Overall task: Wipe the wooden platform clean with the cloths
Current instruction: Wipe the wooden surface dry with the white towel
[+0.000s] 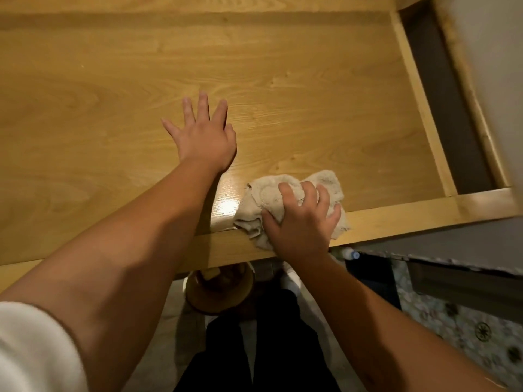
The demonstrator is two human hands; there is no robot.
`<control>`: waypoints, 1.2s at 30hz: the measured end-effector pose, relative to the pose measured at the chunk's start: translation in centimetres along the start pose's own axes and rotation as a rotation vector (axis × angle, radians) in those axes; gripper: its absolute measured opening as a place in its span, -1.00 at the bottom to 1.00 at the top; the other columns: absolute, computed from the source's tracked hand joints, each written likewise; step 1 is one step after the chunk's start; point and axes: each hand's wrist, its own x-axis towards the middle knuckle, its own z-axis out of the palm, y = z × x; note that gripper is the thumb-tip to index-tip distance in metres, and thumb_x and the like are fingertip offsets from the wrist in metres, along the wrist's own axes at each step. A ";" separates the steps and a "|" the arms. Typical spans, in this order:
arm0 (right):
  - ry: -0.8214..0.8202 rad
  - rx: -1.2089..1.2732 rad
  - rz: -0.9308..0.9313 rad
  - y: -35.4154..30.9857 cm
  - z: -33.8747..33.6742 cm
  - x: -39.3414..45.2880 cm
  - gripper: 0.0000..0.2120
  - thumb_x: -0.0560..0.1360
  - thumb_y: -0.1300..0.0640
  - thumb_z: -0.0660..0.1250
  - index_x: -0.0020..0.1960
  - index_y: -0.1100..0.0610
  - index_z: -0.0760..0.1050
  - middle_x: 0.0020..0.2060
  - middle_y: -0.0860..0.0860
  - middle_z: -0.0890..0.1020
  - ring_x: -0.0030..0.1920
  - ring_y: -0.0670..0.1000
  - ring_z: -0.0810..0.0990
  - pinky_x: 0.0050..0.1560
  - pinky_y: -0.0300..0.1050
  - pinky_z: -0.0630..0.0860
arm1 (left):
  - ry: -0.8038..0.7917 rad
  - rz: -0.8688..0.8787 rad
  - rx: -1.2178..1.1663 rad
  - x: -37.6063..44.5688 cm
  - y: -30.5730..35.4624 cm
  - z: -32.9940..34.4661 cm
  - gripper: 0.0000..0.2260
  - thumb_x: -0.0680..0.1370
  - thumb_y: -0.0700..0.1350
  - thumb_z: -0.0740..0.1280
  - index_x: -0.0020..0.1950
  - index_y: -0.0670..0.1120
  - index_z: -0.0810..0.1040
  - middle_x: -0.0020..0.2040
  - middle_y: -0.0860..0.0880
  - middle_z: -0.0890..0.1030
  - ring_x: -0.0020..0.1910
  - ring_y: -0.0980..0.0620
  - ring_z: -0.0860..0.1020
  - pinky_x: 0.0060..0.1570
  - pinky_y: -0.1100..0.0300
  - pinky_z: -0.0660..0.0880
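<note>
1. Two bare hands are on the wooden platform [283, 80], a light, grained surface with a raised border strip along its near edge and its right side.
2. Left hand [205, 137]: lies flat, palm down, on the surface. Its fingers [203, 104] are straight and spread, grasping nothing, tips pointing away from the person.
3. Right hand [300, 222]: sits just right of and nearer than the left hand, at the near edge. Its fingers [310, 193] are curled down into the cloth [266, 193], gripping it.
4. Cloth: one beige, crumpled piece, bunched beneath the right fingers. Part rests on the surface ahead of the fingertips; part drapes over the near border strip below the palm.
5. Surface just left of the right fingers, between the two hands, shows a bright glossy reflection.
6. Below the near edge, beneath both wrists: a round brown wooden bowl [219, 290] on the floor, contents unclear; dark trousers [271, 349] of the person beside it.
7. Right of the right wrist, under the edge: a small bottle [351, 253] with a blue cap, partly hidden.
8. White sleeve [34, 349] covers the left upper arm.
</note>
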 end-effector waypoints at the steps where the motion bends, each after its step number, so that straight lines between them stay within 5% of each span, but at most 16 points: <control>1: -0.004 0.001 -0.002 0.1 0.0 0.1 -0.38 0.36 -0.40 0.22 0.33 -0.13 0.38 0.31 0.10 0.44 0.39 0.26 0.31 0.28 0.45 0.17 | 0.001 -0.022 -0.028 0.1 1.0 0.0 -0.45 0.57 0.16 0.01 0.56 0.11 0.18 0.65 -0.09 0.02 0.61 -0.21 -0.07 0.36 -0.53 -0.10; 3: -0.021 0.011 -0.010 0.3 -0.2 0.4 -0.37 0.37 -0.41 0.19 0.33 -0.13 0.37 0.31 0.11 0.43 0.38 0.27 0.31 0.26 0.46 0.18 | -0.018 0.028 -0.050 0.2 3.9 0.1 -0.42 0.53 0.23 0.07 0.54 0.10 0.24 0.65 -0.10 0.04 0.61 -0.20 -0.06 0.37 -0.51 -0.09; 6: -0.013 0.033 -0.049 0.9 -0.3 0.1 -0.37 0.41 -0.41 0.16 0.37 -0.11 0.38 0.34 0.13 0.39 0.41 0.29 0.29 0.28 0.44 0.16 | -0.072 0.175 0.031 -0.1 8.0 1.4 -0.35 0.53 0.38 -0.06 0.60 0.23 0.02 0.66 -0.03 -0.09 0.62 -0.15 -0.16 0.37 -0.50 -0.18; 9: -0.053 0.073 -0.116 1.8 -0.6 0.6 -0.38 0.41 -0.43 0.16 0.36 -0.13 0.38 0.33 0.10 0.38 0.41 0.28 0.28 0.29 0.43 0.13 | -0.082 0.138 0.060 0.4 8.5 2.0 -0.32 0.49 0.45 -0.17 0.59 0.28 -0.12 0.65 0.03 -0.17 0.61 -0.11 -0.21 0.37 -0.49 -0.21; 17: -0.091 0.016 -0.101 12.9 -1.8 5.0 -0.38 0.41 -0.45 0.15 0.34 -0.14 0.39 0.31 0.06 0.41 0.41 0.25 0.30 0.26 0.38 0.29 | -0.049 0.074 0.042 0.1 8.9 1.4 -0.34 0.50 0.44 -0.10 0.59 0.29 -0.04 0.66 0.04 -0.08 0.62 -0.07 -0.14 0.40 -0.49 -0.12; 26: -0.153 0.033 -0.059 10.5 -1.3 12.9 -0.37 0.40 -0.43 0.14 0.36 -0.14 0.35 0.37 0.13 0.39 0.43 0.27 0.22 0.31 0.45 0.17 | -0.029 0.022 0.033 0.7 9.1 2.2 -0.35 0.53 0.43 -0.15 0.59 0.27 -0.12 0.66 0.01 -0.15 0.62 -0.10 -0.19 0.40 -0.48 -0.16; 32: 0.053 0.045 -0.073 5.2 0.6 26.8 -0.43 0.41 -0.38 0.17 0.32 -0.13 0.46 0.31 0.10 0.50 0.38 0.25 0.35 0.30 0.36 0.23 | 0.012 0.045 0.010 0.7 9.1 2.2 -0.38 0.55 0.39 -0.01 0.59 0.25 0.01 0.66 -0.03 -0.04 0.62 -0.16 -0.09 0.37 -0.51 -0.09; 36: -0.095 0.060 -0.031 1.3 1.9 35.7 -0.31 0.40 -0.47 -0.02 0.42 -0.17 0.31 0.44 0.11 0.35 0.48 0.26 0.17 0.32 0.45 0.05 | 0.007 0.019 0.008 0.9 9.1 2.4 -0.36 0.53 0.42 -0.03 0.58 0.26 0.04 0.66 0.01 -0.05 0.62 -0.12 -0.10 0.37 -0.50 -0.12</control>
